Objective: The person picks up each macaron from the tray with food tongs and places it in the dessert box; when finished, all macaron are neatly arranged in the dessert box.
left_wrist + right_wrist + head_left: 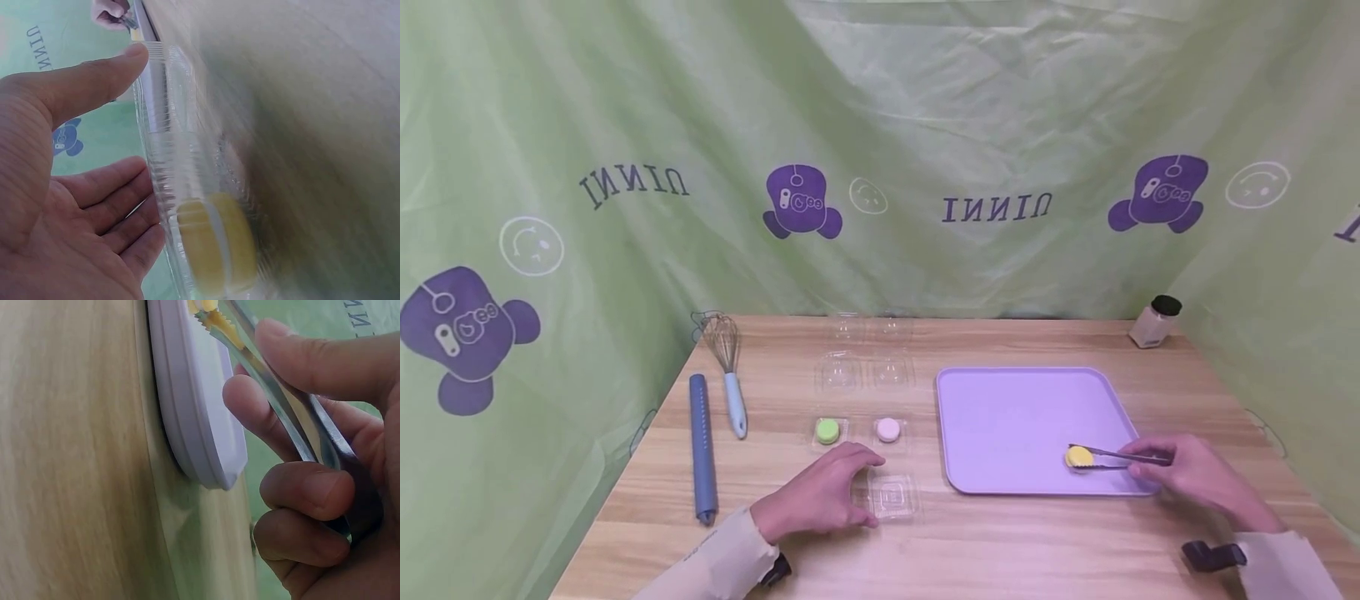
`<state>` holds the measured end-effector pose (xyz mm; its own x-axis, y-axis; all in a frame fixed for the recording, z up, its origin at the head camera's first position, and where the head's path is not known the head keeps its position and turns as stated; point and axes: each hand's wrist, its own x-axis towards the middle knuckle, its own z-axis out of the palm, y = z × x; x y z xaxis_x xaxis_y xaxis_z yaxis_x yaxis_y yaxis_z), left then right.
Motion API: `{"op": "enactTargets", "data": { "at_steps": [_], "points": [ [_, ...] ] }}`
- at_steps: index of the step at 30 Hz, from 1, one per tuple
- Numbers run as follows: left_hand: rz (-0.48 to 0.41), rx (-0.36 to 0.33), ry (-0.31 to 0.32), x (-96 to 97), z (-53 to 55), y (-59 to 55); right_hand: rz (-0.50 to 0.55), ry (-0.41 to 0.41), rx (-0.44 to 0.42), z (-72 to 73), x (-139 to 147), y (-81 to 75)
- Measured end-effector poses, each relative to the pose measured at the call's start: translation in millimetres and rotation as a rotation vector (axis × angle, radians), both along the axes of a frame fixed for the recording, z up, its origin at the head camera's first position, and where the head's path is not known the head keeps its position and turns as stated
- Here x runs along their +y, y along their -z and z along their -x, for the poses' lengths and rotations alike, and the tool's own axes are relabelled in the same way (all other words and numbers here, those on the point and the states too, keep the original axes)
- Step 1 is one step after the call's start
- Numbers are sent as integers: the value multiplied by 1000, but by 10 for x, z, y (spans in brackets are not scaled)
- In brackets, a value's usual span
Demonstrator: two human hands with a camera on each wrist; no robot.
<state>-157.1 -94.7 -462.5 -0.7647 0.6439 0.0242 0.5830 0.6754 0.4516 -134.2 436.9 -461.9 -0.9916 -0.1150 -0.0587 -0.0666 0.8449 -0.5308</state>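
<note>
My left hand is spread beside a clear plastic box, thumb and fingertips around its near and far sides. In the left wrist view the thumb tip overlaps the edge of clear plastic, with a yellowish macaron showing through. My right hand grips metal tongs, thumb on one arm and fingers around the other. Between the serrated tips is a yellow macaron, over the lilac tray. A green macaron and a pink macaron sit in clear boxes beyond the left hand.
Clear domed plastic parts lie farther back in line with the boxes. At the left are a whisk and a long blue rolled item. A black-lidded jar stands back right, before the green curtain.
</note>
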Motion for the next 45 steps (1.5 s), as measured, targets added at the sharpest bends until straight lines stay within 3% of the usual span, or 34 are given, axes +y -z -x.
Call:
{"op": "enactTargets", "data": {
  "at_steps": [14,19,29,45],
  "points": [
    [7,-29,-1,4,7,7,3,96,-27,62,-21,24],
    [-2,0,14,2,16,14,19,101,-29,61,-13,41],
    [18,-33,6,-2,29,16,21,110,-12,55,-18,40],
    [0,-17,18,-3,44,23,26,137,-24,73,-78,4]
  ]
}}
